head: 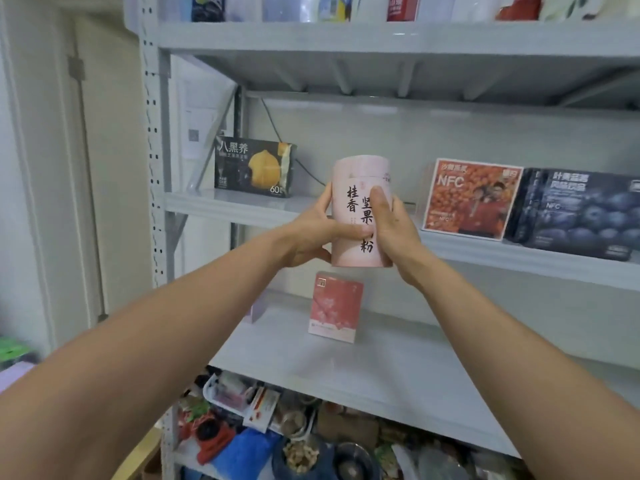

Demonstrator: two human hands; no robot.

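A shelf point(242, 206) gap opens between the black box point(254, 169) and the orange box point(471, 199). My left hand point(310, 235) and right hand point(393, 228) clasp the upright pink canister point(356, 181) between them.

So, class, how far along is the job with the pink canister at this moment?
Done: the pink canister is off every shelf, gripped upright by the left hand and right hand. In hand: it is held level with the middle shelf, before the gap between the black box and orange box. Left: probably setting it down there; it rests on nothing yet.

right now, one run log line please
left hand + right hand grip pink cylindrical canister | upright | in front of grey metal shelf
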